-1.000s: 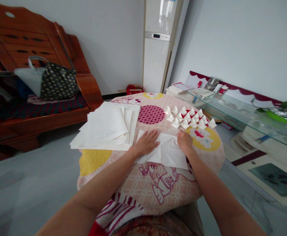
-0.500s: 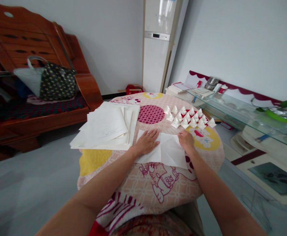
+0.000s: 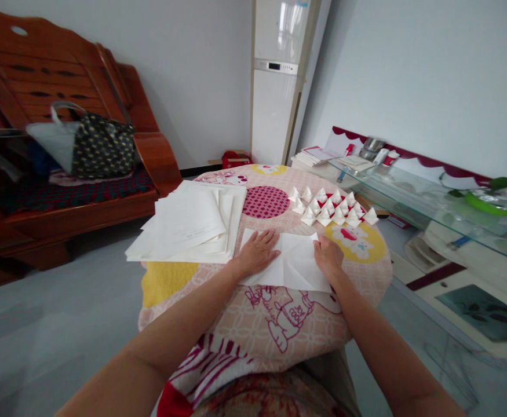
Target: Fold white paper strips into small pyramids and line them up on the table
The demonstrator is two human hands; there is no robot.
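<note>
A creased white sheet of paper (image 3: 294,266) lies on a round table under a pink patterned cloth (image 3: 274,324). My left hand (image 3: 258,252) lies flat on the sheet's left half, fingers spread. On the sheet's right edge rests my right hand (image 3: 328,258), its fingers curled down against the paper; whether they pinch the edge is hidden. Several small folded white paper shapes (image 3: 334,207) sit in rows beyond the sheet. To the left a stack of white sheets (image 3: 192,226) overhangs the table edge.
A wooden bench (image 3: 62,145) with a dark patterned bag (image 3: 101,145) stands at the left. A tall white floor air conditioner (image 3: 277,81) is behind the table. A glass shelf unit (image 3: 431,202) with books, cups and a green dish runs along the right wall.
My right hand has slid a little down the sheet's right edge toward me. The left hand stays flat. The view has shifted slightly.
</note>
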